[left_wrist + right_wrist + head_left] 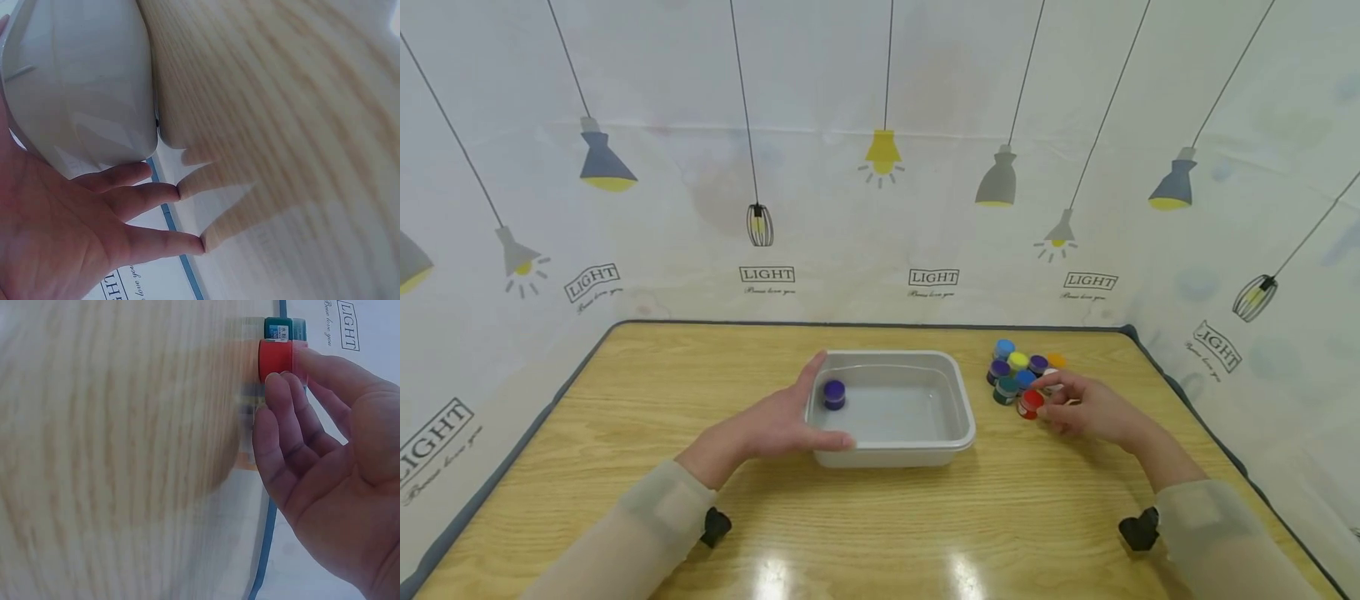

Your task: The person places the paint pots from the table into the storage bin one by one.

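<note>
My left hand (786,417) holds the left end of a pale plastic tub (887,457), its thumb along the front rim and a finger at the back corner. In the left wrist view, the other fingers (156,242) reach straight down beside the tub wall to the table. One purple paint pot (834,395) stands inside the tub, at its left. Right of the tub, my right hand (1086,408) has its thumb and bent fingers around the edge of a red paint pot (1031,403), seemingly pinching it. That pot stands on the table; the hand hides part of it.
Several more paint pots cluster behind the red one, among them a dark green pot (1006,390), a yellow pot (1018,361) and a light blue pot (1004,348). A lamp-patterned cloth (850,233) hangs around the wooden table (880,533), beyond its dark edge.
</note>
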Available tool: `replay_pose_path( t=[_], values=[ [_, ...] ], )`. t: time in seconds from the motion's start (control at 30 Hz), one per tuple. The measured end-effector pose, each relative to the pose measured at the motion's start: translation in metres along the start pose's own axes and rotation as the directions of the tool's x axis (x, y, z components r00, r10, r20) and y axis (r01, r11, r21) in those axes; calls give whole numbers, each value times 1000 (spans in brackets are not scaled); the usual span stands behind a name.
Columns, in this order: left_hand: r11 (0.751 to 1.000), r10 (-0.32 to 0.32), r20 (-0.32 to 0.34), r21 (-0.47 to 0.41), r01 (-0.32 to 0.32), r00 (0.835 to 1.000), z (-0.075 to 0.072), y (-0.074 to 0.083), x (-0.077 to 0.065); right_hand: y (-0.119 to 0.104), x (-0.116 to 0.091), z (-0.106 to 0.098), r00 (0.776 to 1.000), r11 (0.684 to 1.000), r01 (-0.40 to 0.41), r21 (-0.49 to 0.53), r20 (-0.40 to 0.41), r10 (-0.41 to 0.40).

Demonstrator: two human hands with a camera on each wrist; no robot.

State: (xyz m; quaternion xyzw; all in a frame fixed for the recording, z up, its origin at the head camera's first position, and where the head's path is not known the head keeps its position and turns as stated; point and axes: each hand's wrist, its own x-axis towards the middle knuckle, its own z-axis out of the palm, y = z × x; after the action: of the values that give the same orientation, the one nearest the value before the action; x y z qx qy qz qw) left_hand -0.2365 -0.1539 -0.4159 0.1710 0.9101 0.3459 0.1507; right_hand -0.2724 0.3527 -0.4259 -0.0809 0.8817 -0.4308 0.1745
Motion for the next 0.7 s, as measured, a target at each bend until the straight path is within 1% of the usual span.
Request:
replay_pose_path(
  t=[0.23,0.43,0.7],
  values=[
    [1000,4,4,-7,-4,1000,-1,-1,0,1,2,3,999,999,-35,-30,-4,34],
    [1000,-2,9,-2,2,1000,-1,0,0,-1,3,4,999,996,-34,-77,4,35],
    [1000,6,9,-4,-6,1000,-1,0,0,1,3,9,1000,995,-31,-97,-8,30]
  ],
)
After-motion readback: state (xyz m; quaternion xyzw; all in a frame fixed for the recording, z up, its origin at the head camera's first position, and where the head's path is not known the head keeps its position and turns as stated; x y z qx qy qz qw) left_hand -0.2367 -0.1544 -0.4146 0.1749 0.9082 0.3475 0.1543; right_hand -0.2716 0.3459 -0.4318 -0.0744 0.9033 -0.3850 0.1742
